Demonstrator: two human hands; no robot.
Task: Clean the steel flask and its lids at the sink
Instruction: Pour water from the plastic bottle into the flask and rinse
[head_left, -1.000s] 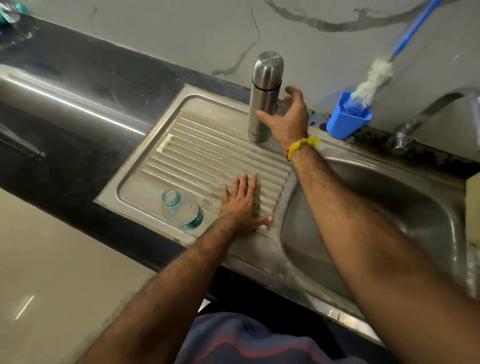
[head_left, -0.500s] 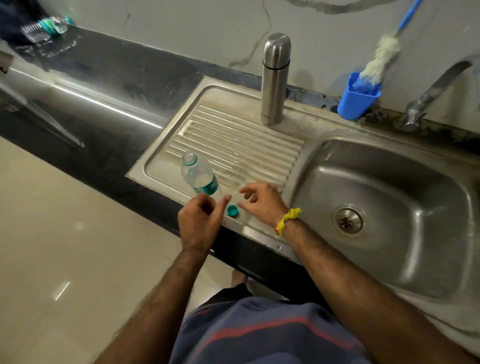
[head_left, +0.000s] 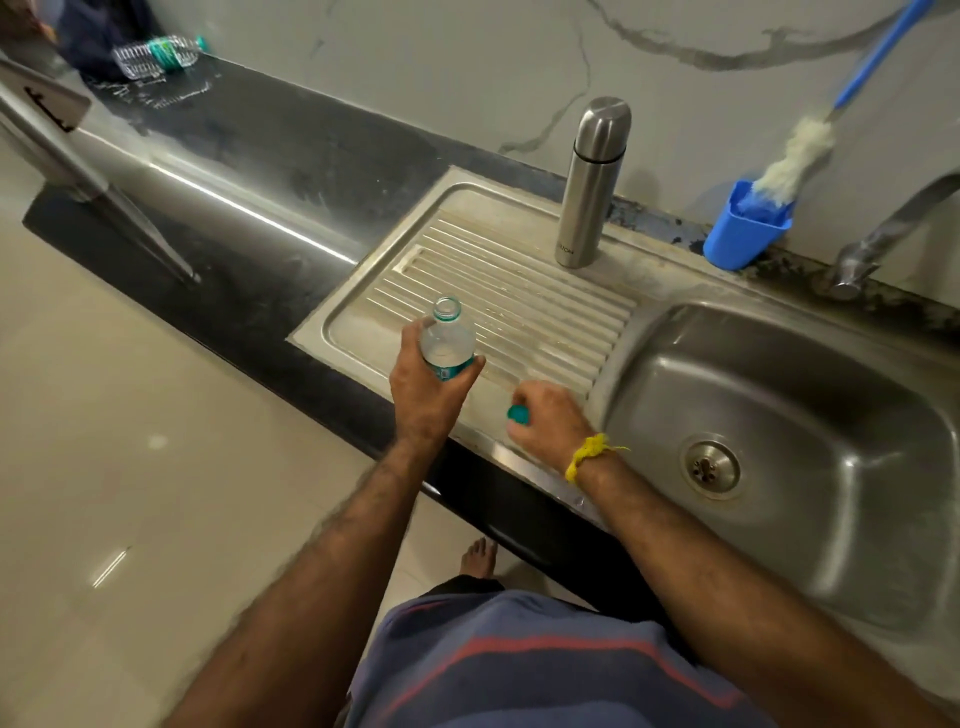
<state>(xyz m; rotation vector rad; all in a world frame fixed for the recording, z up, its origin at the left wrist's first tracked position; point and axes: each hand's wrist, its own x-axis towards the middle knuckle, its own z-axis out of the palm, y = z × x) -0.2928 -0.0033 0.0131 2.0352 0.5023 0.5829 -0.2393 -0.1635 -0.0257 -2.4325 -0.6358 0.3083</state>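
Bottle (head_left: 447, 340) now gripped — cap (head_left: 518, 414) picked up

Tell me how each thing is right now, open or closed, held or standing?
steel flask: upright, lid on, untouched.
plastic bottle: uncapped, held by left hand.
green cap: off, pinched by right hand.
tap: no water visible.
bottle brush: standing in blue holder.

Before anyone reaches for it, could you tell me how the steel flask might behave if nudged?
The steel flask stands tall and narrow on the draining board, so it probably tips easily. Its smooth metal skin may be slippery. Its rigid round body would likely roll if toppled.
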